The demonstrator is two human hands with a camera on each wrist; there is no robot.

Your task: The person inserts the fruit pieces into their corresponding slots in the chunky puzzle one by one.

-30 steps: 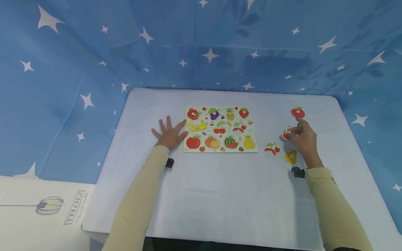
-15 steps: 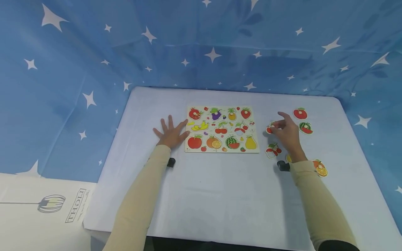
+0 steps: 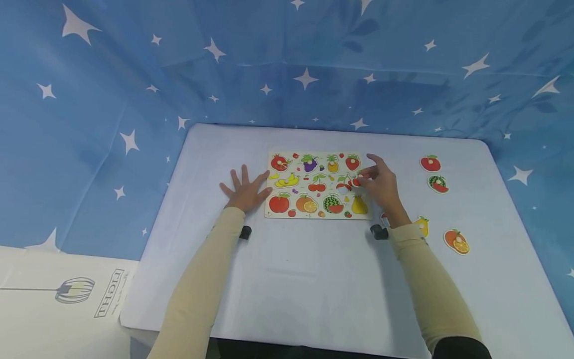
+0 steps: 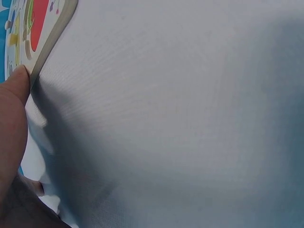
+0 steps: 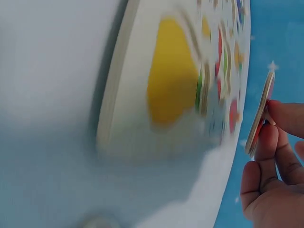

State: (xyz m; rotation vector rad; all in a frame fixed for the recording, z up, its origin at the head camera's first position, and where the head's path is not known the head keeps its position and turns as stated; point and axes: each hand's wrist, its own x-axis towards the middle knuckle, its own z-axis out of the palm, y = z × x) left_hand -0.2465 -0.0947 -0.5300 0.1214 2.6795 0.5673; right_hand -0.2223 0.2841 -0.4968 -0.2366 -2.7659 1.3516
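A wooden fruit puzzle board [image 3: 269,215] lies on the table. My left hand [image 3: 244,194] rests at its left side with fingers spread, the thumb and forefinger touching the edge; the left wrist view shows the thumb [image 4: 15,88] on the board's corner. Over the board's right part, my right hand [image 3: 381,188] pinches a cherry puzzle piece [image 3: 356,182] between thumb and fingers. In the right wrist view that piece [image 5: 259,114] is seen nearly edge-on, clear of the board. Knobbed pieces sit in the board's top row, among them a strawberry piece [image 3: 353,162].
To the right on the white table [image 3: 314,279] lie an apple piece [image 3: 430,163], a watermelon piece [image 3: 438,184], an orange piece [image 3: 457,242] and a partly covered pear piece [image 3: 423,226]. Another piece is mostly hidden beneath the right wrist. A starry blue cloth [image 3: 251,60] hangs behind.
My right hand has picked the cherry piece off the table at the right and carried it left to above the board. My left hand has stayed in place.
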